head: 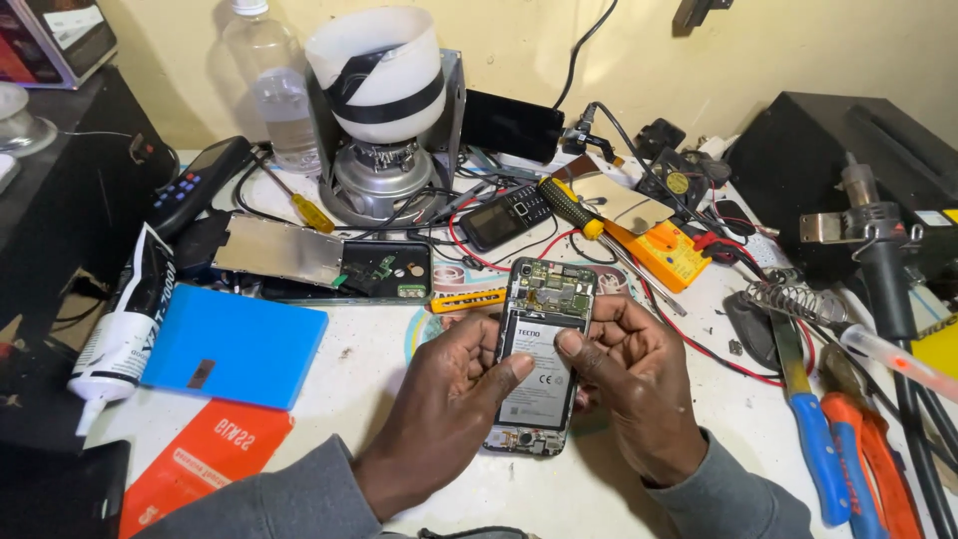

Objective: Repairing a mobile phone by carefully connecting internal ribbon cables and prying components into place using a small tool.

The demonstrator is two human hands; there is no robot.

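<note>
1. Head view: both hands hold an opened black smartphone with its back cover off (540,354), white-labelled battery and green circuit board exposed, near the middle of the white bench.
2. The left hand (449,404) is closed around the phone's left edge, thumb on the battery; the right hand (629,384) clasps the right edge, thumb also pressing the battery.
3. To do this well, I judge: press evenly with thumb pads, keep the frame supported, avoid flexing the board.
4. Counts: one second opened phone with a silver metal shield (319,262) far left, one small black keypad phone (504,215), one yellow multimeter (667,252), two yellow-handled screwdrivers (311,211) (571,208), one blue flat rectangular case (235,344).
</note>
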